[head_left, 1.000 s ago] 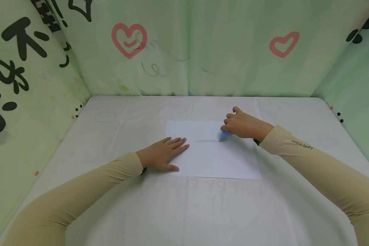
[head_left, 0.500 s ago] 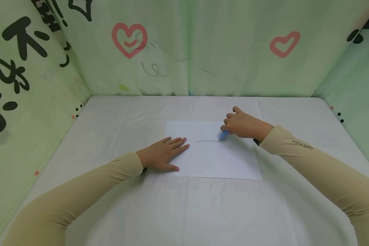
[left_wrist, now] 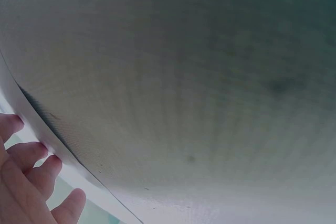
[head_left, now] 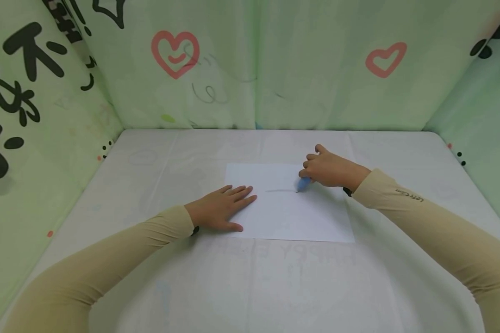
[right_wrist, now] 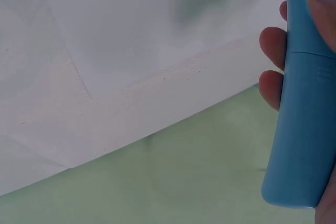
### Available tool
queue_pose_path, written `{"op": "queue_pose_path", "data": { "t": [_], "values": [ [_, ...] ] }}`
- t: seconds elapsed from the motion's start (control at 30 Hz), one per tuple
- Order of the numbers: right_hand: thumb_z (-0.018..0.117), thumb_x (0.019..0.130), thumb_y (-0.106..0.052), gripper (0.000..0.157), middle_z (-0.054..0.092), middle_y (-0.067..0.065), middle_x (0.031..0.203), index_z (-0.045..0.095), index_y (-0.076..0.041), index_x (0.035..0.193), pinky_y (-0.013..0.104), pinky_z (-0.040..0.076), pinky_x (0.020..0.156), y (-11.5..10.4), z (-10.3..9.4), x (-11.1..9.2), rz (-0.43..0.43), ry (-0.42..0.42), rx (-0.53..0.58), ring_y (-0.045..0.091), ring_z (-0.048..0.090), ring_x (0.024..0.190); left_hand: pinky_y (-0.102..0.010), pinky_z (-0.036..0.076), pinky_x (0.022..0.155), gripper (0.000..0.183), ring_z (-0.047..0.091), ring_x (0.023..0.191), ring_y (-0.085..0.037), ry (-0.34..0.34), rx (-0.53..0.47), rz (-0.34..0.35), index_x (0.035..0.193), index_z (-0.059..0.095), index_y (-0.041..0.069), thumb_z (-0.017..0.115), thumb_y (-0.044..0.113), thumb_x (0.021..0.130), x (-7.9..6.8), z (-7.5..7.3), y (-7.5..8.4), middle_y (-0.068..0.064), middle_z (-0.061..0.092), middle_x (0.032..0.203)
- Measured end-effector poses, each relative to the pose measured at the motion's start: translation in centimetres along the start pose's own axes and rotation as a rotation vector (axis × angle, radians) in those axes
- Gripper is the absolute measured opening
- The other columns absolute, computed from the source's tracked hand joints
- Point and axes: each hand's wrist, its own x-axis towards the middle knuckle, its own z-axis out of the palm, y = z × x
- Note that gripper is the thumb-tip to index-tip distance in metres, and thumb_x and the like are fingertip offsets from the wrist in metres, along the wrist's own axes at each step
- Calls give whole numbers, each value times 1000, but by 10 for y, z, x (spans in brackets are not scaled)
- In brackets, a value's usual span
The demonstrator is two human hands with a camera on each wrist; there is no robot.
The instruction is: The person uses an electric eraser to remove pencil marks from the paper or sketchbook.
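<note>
A white sheet of paper (head_left: 287, 217) lies on the table, with a thin grey line (head_left: 279, 190) across its upper middle. My left hand (head_left: 222, 210) rests flat over the sheet's left edge, fingers spread. In my right hand (head_left: 333, 169) is a thick blue pen-shaped tool (head_left: 303, 183), gripped with its narrow tip down at the line's right end. The right wrist view shows the tool's smooth blue body (right_wrist: 296, 129) with a seam around it and fingers (right_wrist: 273, 45) curled about it. Only some fingertips (left_wrist: 44, 174) of the left hand show in the left wrist view.
A white cloth covers the table (head_left: 183, 282). Green printed curtains (head_left: 300, 69) close off its back and both sides, with red hearts (head_left: 175, 55) and black lettering (head_left: 33, 51) on them.
</note>
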Motion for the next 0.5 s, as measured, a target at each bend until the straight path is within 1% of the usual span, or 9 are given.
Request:
{"op": "queue_pose_path", "data": {
  "t": [0.5],
  "values": [
    [76, 76, -19, 24, 68, 5, 86, 69, -14, 99, 48, 40, 84, -1, -1, 1, 11, -4, 2, 22, 57, 84, -50, 17, 117, 82, 18, 146, -30, 1, -1, 2, 152, 16, 12, 46, 58, 91, 0, 0, -1, -13, 16, 158]
  ]
}}
